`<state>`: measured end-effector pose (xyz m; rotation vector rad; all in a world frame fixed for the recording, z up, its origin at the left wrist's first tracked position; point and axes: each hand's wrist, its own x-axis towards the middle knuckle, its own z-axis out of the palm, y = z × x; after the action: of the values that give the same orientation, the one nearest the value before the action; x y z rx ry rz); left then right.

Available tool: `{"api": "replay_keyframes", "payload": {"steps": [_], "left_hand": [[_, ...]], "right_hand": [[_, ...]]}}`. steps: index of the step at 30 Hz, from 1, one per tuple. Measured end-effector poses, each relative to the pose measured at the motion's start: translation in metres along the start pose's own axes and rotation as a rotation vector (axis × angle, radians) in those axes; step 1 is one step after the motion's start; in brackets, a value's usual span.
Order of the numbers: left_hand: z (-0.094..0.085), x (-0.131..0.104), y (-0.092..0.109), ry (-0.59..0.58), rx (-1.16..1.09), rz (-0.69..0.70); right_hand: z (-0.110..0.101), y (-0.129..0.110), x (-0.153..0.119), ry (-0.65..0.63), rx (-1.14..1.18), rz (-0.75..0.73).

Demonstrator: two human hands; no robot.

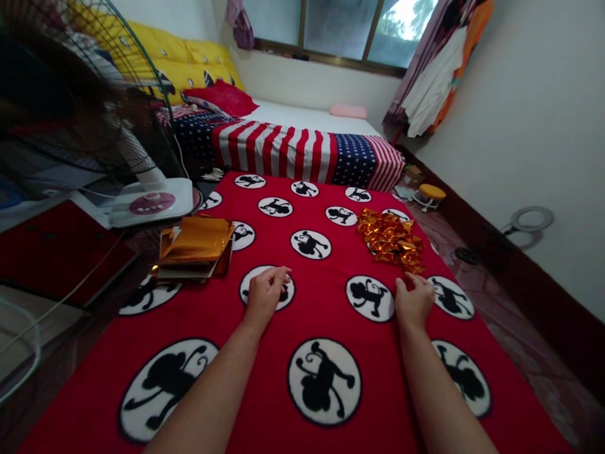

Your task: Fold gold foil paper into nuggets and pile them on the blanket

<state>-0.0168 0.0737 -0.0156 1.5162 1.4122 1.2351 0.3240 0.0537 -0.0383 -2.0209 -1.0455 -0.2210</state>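
Observation:
My left hand (267, 289) rests over the red cloth (326, 290) with monkey prints, its fingers loosely bent and nothing visible in them. To its left lies a stack of gold foil paper sheets (198, 243), apart from the hand. My right hand (416, 299) is at the near edge of a heap of folded gold foil pieces (392, 239). Its thumb and fingers are apart, and I see nothing held. Whether its fingertips touch the closest folded piece, I cannot tell.
A fan (151, 195) on a white base stands at the left, beside a dark red box (61, 252). Beyond the cloth is a bed (283, 151) with a striped and starred cover. A yellow-topped stool (432, 192) and a ring-shaped object (532, 218) are at the right wall.

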Motion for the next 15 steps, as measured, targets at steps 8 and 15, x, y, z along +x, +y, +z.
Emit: {"api": "replay_keyframes", "payload": {"steps": [8,15], "left_hand": [[0.000,0.000,-0.001,-0.001,0.020,0.011],[0.000,0.001,-0.002,-0.011,0.018,0.008]], "right_hand": [[0.009,-0.005,0.013,-0.084,-0.107,0.010],[0.020,-0.003,0.023,-0.085,-0.017,-0.041]]}}
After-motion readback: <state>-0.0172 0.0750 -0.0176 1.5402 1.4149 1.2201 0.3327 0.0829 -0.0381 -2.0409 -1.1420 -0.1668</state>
